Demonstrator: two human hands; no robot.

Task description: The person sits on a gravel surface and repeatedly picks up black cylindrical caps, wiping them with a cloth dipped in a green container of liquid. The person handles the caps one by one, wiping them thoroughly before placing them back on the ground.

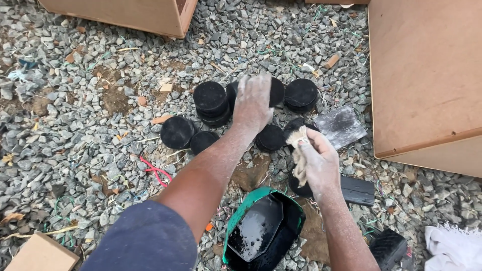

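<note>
Several round black discs lie on the gravel, some stacked (211,103). My left hand (253,103) reaches forward and closes over one black disc (277,90) in the middle of the group. My right hand (317,163) grips a pale, paint-stained rag or brush (299,145) just above another black disc (300,188). A cut container with a green rim (263,233), filled with glossy black paint, sits near me between my forearms. Both hands are dusted white.
A large brown wooden box (427,75) stands at the right, another (135,12) at the top left, a small one (40,256) at the bottom left. A black-painted flat slab (341,125), a dark bar (359,190) and a white cloth (454,248) lie on the gravel.
</note>
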